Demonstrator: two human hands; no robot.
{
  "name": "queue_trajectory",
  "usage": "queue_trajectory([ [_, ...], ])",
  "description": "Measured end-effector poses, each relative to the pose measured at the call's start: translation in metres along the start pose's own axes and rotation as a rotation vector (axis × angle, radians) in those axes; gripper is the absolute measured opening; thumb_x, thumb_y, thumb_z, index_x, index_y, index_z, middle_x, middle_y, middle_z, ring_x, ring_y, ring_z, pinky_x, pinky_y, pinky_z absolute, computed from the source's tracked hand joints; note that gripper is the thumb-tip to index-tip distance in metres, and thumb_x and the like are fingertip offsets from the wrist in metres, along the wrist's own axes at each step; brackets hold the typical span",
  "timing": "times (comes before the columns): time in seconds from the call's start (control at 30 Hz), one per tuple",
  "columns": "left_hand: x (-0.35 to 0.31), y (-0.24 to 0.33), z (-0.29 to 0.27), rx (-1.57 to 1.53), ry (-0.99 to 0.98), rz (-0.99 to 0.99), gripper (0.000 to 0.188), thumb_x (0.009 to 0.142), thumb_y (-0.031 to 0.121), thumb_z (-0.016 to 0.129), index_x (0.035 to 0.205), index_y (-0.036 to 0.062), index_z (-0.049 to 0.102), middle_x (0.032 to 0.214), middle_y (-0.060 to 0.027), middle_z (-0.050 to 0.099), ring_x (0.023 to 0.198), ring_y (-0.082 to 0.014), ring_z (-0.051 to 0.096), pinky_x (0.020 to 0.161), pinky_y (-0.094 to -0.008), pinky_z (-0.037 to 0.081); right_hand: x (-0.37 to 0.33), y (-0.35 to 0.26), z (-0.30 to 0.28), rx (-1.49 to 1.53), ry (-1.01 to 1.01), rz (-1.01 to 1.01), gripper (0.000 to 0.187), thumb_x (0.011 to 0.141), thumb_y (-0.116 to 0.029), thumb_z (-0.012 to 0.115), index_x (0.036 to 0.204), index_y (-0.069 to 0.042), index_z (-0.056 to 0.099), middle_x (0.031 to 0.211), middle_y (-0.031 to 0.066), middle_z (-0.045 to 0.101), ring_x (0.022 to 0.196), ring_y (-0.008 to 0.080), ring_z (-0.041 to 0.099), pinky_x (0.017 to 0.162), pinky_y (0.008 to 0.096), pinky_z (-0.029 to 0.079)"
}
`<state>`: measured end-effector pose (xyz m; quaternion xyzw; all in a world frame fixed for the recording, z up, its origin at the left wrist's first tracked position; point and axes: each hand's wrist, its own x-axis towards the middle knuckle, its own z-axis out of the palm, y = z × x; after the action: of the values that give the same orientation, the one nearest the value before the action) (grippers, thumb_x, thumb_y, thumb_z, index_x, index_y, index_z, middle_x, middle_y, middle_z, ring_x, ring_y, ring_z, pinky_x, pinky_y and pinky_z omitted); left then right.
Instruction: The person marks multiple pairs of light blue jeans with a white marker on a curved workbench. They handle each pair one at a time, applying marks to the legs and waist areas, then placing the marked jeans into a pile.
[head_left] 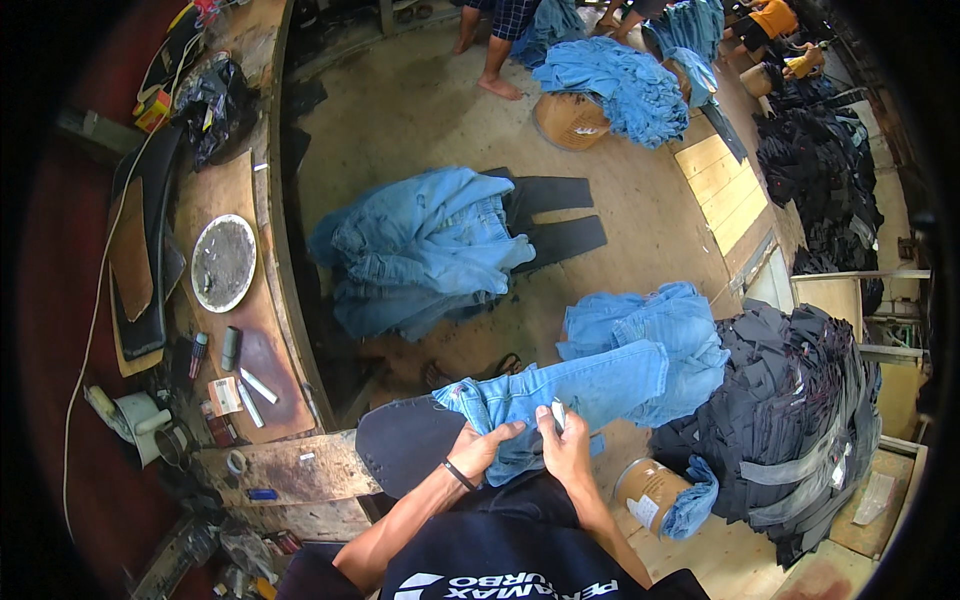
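A pair of light blue jeans lies stretched across in front of me, with its waist end around a rounded black board. My left hand, with a dark band at the wrist, grips the near edge of the jeans, thumb on top. My right hand is closed around a small whitish piece that sticks up from the fist above the denim. What kind of thing it is I cannot make out. More light blue jeans are heaped just beyond the far end of the leg.
Ahead, jeans are draped over dark boards. A wooden bench on the left holds a round tray and white sticks. Dark garments pile up at right, near a drum. Other people stand at the back.
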<state>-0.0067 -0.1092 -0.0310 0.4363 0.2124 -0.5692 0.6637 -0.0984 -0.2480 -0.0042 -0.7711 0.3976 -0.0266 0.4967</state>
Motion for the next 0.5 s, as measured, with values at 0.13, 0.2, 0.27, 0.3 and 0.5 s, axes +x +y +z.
queue_trajectory([
  [0.13,-0.001,-0.008,-0.011,-0.117,-0.061,-0.063,0.036,0.093,0.006,0.075,0.127,0.0006,0.069,0.117,-0.0099,0.076,0.104,-0.0234,0.074,0.097,-0.0422,0.06,-0.002,0.001,-0.004,0.095,-0.043,0.113,0.033,0.106,-0.022,0.064,0.084,0.003,0.064,0.068,0.0086,0.061,0.064,0.0158,0.054,0.061,0.0383,0.045],
  [0.2,-0.001,-0.013,-0.02,-0.184,-0.1,-0.122,0.035,0.093,0.006,0.073,0.127,-0.0005,0.069,0.116,-0.0111,0.076,0.103,-0.0248,0.074,0.097,-0.0427,0.06,-0.004,0.001,-0.004,0.104,-0.05,0.134,0.034,0.105,-0.022,0.065,0.084,0.003,0.064,0.069,0.008,0.062,0.065,0.0155,0.055,0.062,0.0376,0.046],
  [0.27,0.001,-0.017,-0.028,-0.158,-0.097,-0.135,0.035,0.093,0.004,0.069,0.127,-0.0028,0.068,0.117,-0.0138,0.076,0.105,-0.027,0.074,0.097,-0.0437,0.06,-0.006,0.0,-0.003,0.13,-0.052,0.161,0.034,0.105,-0.023,0.065,0.083,0.003,0.065,0.07,0.0075,0.063,0.066,0.0152,0.055,0.063,0.0371,0.046],
  [0.3,0.002,-0.018,-0.031,-0.151,-0.104,-0.152,0.036,0.092,0.004,0.068,0.127,-0.0031,0.068,0.117,-0.0142,0.076,0.105,-0.0271,0.074,0.097,-0.0437,0.06,-0.007,0.0,-0.002,0.15,-0.048,0.165,0.034,0.105,-0.023,0.065,0.083,0.003,0.065,0.07,0.0073,0.063,0.066,0.0151,0.055,0.063,0.037,0.046],
  [0.5,0.016,-0.024,-0.047,-0.139,-0.184,-0.247,0.032,0.092,0.003,0.065,0.122,-0.0054,0.07,0.115,-0.0149,0.076,0.103,-0.0265,0.074,0.096,-0.042,0.06,-0.007,0.007,-0.001,0.148,-0.055,0.153,0.034,0.106,-0.024,0.064,0.083,0.002,0.064,0.07,0.0068,0.063,0.066,0.0143,0.055,0.063,0.0361,0.046],
])
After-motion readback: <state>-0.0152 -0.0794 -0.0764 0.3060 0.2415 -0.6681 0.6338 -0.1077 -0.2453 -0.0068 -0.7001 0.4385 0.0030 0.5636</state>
